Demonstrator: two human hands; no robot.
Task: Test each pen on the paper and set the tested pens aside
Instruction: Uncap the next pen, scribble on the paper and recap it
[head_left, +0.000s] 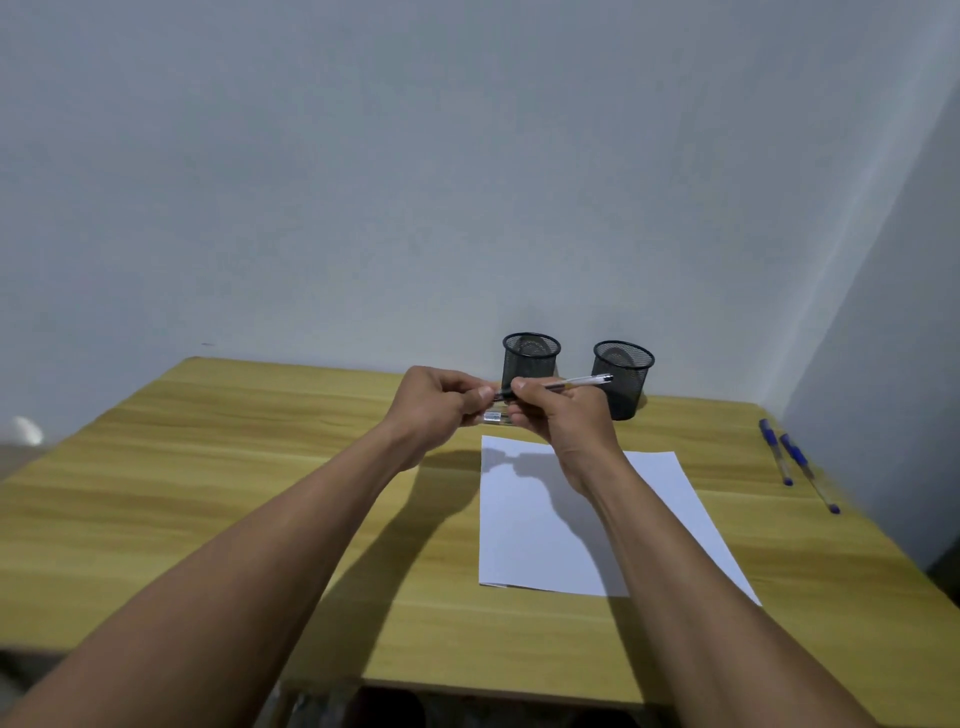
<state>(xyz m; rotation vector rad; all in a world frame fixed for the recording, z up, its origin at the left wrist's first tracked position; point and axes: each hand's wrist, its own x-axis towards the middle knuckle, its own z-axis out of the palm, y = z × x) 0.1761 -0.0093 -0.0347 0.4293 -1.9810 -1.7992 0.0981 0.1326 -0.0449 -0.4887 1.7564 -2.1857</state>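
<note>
Both my hands are raised above the far end of a white sheet of paper (540, 525). My right hand (561, 415) grips a clear-barrelled pen (576, 383) whose free end points right toward the holders. My left hand (441, 402) pinches the pen's dark left end, which may be its cap. A second clear pen (496, 417) shows just below, between the two hands; which hand holds it I cannot tell. Two blue-capped pens (795, 465) lie at the table's right edge.
Two black mesh pen holders (531, 358) (623, 379) stand at the back of the wooden table (208, 467), just behind my hands. A grey wall runs behind the table and another closes in on the right side.
</note>
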